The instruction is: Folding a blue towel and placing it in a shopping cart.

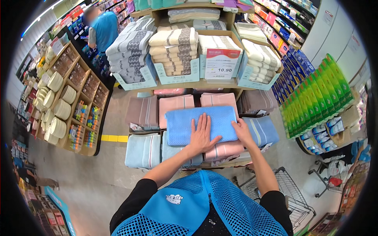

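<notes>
A folded blue textured towel (183, 124) lies across the lower display of folded towels. My left hand (203, 132) rests flat on its top, fingers spread and pointing away from me. At the towel's right end my right hand (242, 131) grips the edge, thumb on top; the fingers underneath are partly hidden. Beneath and around it sit pink towels (176, 106), a pink striped towel (224, 151), a light blue striped towel (143, 150) and a darker blue striped towel (262, 131).
Above, boxes of cream towels (174, 53) and grey towels (130, 56) stand behind a price sign (222, 63). A bowl rack (85, 88) is left; green packs (319, 97) are right. A shopping cart (283, 191) stands behind my right arm. Another person (103, 32) stands at back left.
</notes>
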Demonstrator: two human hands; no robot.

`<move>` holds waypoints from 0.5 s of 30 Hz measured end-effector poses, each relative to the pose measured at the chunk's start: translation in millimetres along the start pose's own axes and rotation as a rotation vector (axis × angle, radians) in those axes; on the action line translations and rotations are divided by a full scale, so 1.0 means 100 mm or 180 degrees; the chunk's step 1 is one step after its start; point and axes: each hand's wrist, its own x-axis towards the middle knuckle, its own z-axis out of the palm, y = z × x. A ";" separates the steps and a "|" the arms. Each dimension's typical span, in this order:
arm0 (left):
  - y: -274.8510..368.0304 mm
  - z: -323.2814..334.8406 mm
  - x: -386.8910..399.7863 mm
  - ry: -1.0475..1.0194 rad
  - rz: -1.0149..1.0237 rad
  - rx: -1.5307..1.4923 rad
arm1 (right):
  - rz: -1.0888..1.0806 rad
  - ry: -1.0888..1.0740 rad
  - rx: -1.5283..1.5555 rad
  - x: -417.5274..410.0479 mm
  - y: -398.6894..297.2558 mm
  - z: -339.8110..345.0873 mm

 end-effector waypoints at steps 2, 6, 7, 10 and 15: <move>0.03 -0.03 -0.01 0.0006 -0.0022 -0.0097 | 0.0055 0.0021 0.0407 -0.01 -0.02 -0.03; -0.01 -0.27 -0.15 0.0050 -0.0120 -0.0182 | -0.0195 -0.0032 0.0472 -0.10 -0.28 0.07; -0.06 -0.33 -0.20 0.0111 -0.0207 -0.0240 | -0.0329 -0.0014 0.0400 -0.13 -0.37 0.10; -0.42 -0.53 -0.33 0.0151 -0.0878 0.0136 | -0.0553 -0.0003 0.0133 -0.22 -0.65 0.23; -1.04 -0.95 -0.61 0.0413 -0.1637 -0.0557 | -0.0723 0.0030 -0.0425 -0.36 -1.14 0.68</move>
